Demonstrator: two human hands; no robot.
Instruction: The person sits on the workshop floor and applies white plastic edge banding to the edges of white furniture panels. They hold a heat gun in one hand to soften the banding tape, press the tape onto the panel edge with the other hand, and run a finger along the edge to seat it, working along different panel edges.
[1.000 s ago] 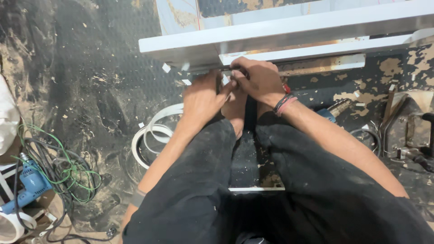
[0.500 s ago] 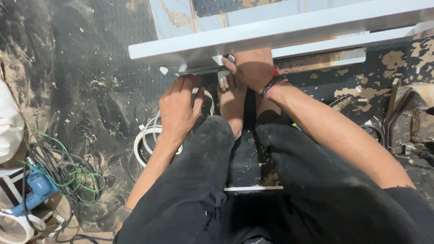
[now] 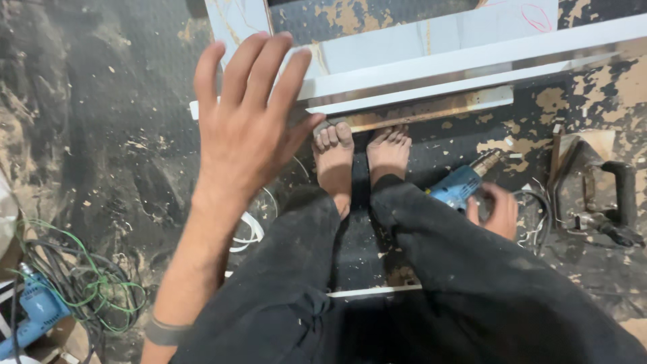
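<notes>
Hovering with fingers spread, the left hand (image 3: 246, 128) holds nothing and sits at about 10 o'clock from the bare feet (image 3: 360, 158), just in front of the white frame (image 3: 431, 64) lying on the dirty floor (image 3: 101, 135). The right hand (image 3: 495, 210), at 3 o'clock beside the right leg, closes around the handle of a blue drill (image 3: 461, 185). Another blue drill (image 3: 30, 317) lies among tangled cables (image 3: 94, 290) at 8 o'clock.

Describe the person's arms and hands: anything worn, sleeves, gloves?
Both hands bare, no gloves. Left hand: forearm unsleeved, a dark band around the arm lower down. Right hand: mostly hidden behind the black trousers, so its wrist and sleeve cannot be seen.
</notes>
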